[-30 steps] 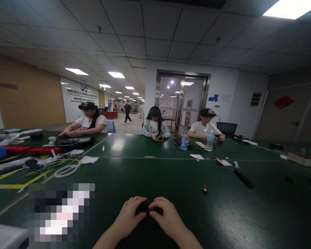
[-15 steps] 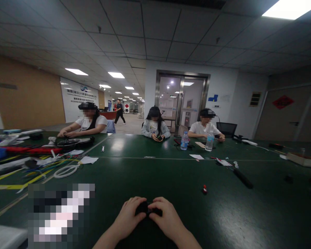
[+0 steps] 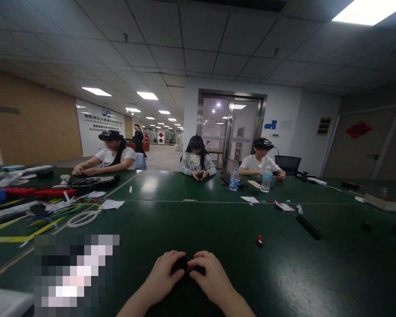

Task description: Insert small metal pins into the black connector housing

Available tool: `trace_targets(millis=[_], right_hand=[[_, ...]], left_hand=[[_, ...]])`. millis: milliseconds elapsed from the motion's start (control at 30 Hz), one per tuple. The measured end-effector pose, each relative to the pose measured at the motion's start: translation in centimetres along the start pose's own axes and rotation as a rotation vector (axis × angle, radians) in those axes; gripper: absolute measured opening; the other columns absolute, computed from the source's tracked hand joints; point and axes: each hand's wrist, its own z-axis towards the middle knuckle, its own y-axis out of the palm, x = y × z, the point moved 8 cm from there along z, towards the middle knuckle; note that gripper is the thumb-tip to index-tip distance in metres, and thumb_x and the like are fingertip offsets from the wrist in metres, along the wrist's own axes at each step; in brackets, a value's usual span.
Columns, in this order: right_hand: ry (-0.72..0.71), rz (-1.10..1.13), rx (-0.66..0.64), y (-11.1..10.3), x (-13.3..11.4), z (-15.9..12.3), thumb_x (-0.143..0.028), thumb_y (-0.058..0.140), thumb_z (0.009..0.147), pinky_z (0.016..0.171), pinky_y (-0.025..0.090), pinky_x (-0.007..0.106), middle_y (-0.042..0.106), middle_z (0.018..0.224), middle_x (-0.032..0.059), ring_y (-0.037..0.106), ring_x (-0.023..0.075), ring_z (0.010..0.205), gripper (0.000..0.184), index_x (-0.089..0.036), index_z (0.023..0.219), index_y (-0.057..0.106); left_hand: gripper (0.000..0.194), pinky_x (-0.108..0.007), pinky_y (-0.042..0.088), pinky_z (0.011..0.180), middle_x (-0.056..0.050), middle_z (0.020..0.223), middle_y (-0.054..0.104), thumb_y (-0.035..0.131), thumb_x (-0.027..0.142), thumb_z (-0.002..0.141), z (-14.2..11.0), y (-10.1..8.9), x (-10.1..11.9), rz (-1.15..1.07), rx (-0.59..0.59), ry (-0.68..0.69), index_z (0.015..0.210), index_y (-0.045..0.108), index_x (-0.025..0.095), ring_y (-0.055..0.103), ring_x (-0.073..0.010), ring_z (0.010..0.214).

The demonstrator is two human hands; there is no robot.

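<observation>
On my feed the left hand and right hand both pinch a small black object, which they partly block, toward the table's near edge, a red item beyond to their right, a white coil nearer the left edge.

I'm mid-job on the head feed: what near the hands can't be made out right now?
- Dark item: full shape, head view; hidden by the left hand and right hand.
- Whatever lies under the pixelated patch, head view; masked.
- Pale object: full extent, head view; cut off by the left edge.
- Red item: identity, head view; too small.
</observation>
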Motion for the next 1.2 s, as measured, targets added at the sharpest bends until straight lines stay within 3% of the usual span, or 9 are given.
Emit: trace_targets(millis=[800, 1200], right_hand=[[-0.029, -0.043, 0.064, -0.1, 0.0, 0.2, -0.021, 0.059, 0.068, 0.083, 0.037, 0.033, 0.059, 0.100, -0.0008, 0.050, 0.0198, 0.097, 0.029, -0.031, 0.095, 0.064], [-0.060, -0.064, 0.020, 0.3, -0.4, 0.2, -0.019, 0.055, 0.072, 0.079, 0.036, 0.030, 0.059, 0.094, -0.0016, 0.050, 0.0174, 0.092, 0.026, -0.030, 0.094, 0.063]], left_hand=[[0.040, -0.034, 0.032, 0.095, -0.005, 0.117, 0.055, 0.049, 0.027, 0.075, 0.1, 0.1, -0.2, -0.004, 0.001, 0.016, 0.115, 0.051, 0.022, 0.047, -0.0204, 0.109], [0.043, -0.034, 0.031, 0.096, -0.004, 0.117, 0.054, 0.049, 0.023, 0.073, 0.0, 0.1, -0.4, -0.029, -0.008, 0.015, 0.116, 0.050, 0.022, 0.046, -0.0201, 0.110]])
